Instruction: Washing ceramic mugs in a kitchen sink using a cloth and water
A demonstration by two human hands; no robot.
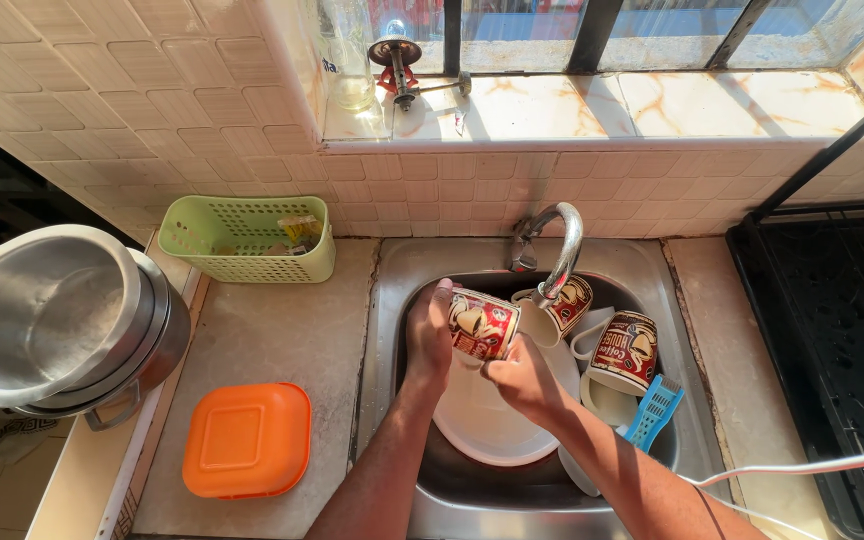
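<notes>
My left hand (430, 335) grips a printed red and white mug (482, 324) over the steel sink (392, 300). My right hand (522, 378) is at the mug's open mouth, fingers pressed to its rim. Under the hands lies a white plate (487, 425). A second printed mug (572, 303) sits beneath the curved tap (564, 250), and a third mug (624, 350) rests to the right. A blue slotted utensil (655, 410) leans at the sink's right side.
A green perforated basket (242, 238) stands against the tiled wall. An orange square lid (248, 440) lies on the counter. Stacked steel pots (52, 320) sit at the left. A black drying tray (832, 330) fills the right. A white cable (802, 467) crosses the lower right.
</notes>
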